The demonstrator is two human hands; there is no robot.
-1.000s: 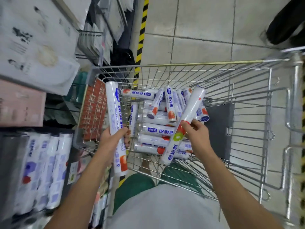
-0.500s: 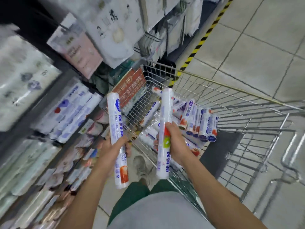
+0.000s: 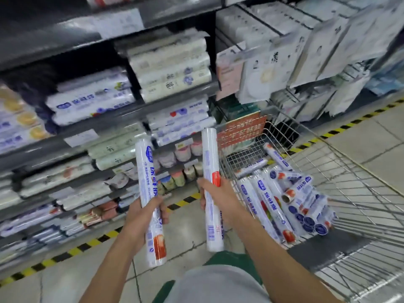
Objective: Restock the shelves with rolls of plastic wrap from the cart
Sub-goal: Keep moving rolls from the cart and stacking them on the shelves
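I have a roll of plastic wrap in each of the hands. The left hand (image 3: pixel 144 215) is wrapped round the lower half of the left roll (image 3: pixel 147 171), and the right hand (image 3: pixel 220 197) is clamped round the middle of the right roll (image 3: pixel 209 158). Both rolls stand close to upright with their top ends pointing up and away from me. The left one leans a little to the left, and the two are apart, not touching.

The shelves (image 3: pixel 98 127) lie ahead and to the left of both hands. The cart (image 3: pixel 360 193) sits to the right, just beside the right hand, with the remaining rolls (image 3: pixel 279 204) heaped loosely in its basket.

What the next move hangs on is the axis. The stocked rolls (image 3: pixel 179 119) on the shelf lie flat, stacked, with their long axes running along the shelf front. Mine are held roughly a quarter turn off that. As I judge it, each roll has to be tipped over sideways before it can slide onto a stack.

The left hand is the nearer one to the shelving, so I would expect it to go in first. The right hand would have to cross further from the cart side. The view is motion-blurred, so I cannot tell which shelf tier has a gap for these.
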